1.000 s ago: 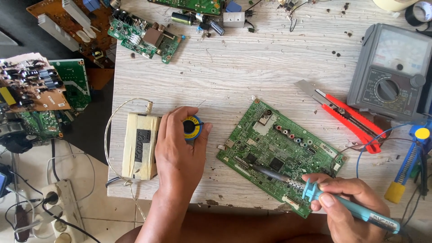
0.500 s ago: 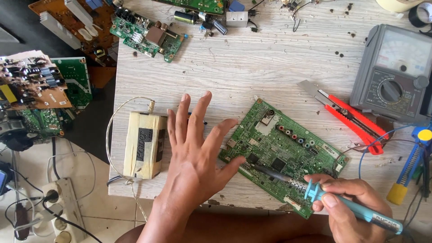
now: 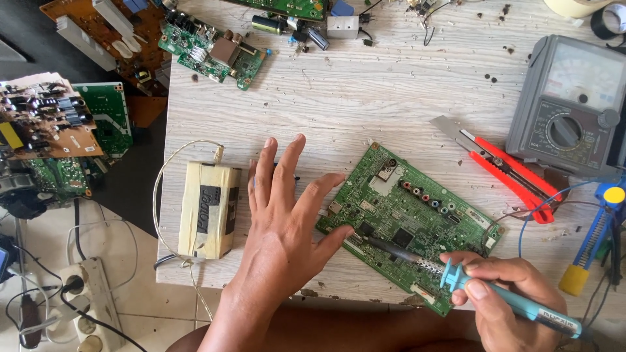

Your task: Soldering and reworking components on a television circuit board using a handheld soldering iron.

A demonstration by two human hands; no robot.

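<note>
A green circuit board (image 3: 424, 202) lies tilted on the pale wooden table (image 3: 391, 85). My right hand (image 3: 502, 300) grips a light-blue soldering iron (image 3: 521, 306) whose metal tip (image 3: 372, 239) rests on the board's lower left part. My left hand (image 3: 287, 228) is spread flat, fingers apart, just left of the board, its thumb touching the board's edge. It holds nothing. A taped beige box (image 3: 208, 208) with a wire lies to the left of that hand.
A grey analog multimeter (image 3: 574, 104) sits at the right, with a red utility knife (image 3: 502, 166) beside it and a blue-yellow tool (image 3: 596, 234) at the edge. More circuit boards (image 3: 215, 49) lie at the back and on the left. A power strip (image 3: 85, 300) lies on the floor.
My left hand has lifted off the small yellow-blue round thing, opened its fingers and moved right toward the board. That round thing is hidden now. My right hand keeps the iron on the board.
</note>
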